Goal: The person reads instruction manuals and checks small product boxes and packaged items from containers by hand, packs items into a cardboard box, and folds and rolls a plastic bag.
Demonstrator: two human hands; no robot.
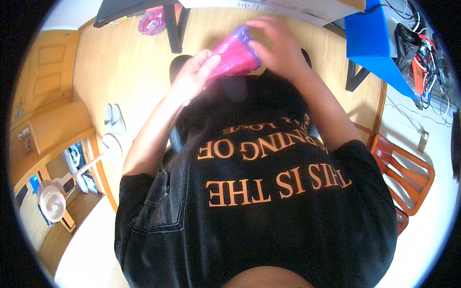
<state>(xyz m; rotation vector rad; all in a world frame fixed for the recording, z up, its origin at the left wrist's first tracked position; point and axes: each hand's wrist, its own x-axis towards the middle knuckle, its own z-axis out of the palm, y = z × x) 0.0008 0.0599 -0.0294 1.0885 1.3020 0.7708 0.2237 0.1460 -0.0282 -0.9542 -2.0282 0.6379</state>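
Observation:
My left hand (198,72) is closed around one end of a shiny pink plastic package (234,57) with a purple edge, its thumb lying on top. At the package's upper right corner is my right hand (275,46), blurred, with thumb and fingers spread apart. Whether those fingertips touch the plastic cannot be told. The package is held tilted above my lap, in front of my black T-shirt (270,223), which bears printed writing.
Ahead stand a dark table leg (173,32), a pink plastic bag (152,22) on the wooden floor, and a large white box (288,9). On the right are a blue box (367,39), tangled cables (428,68) and a wooden chair (410,172). Slippers (114,118) and a fan (53,203) are left.

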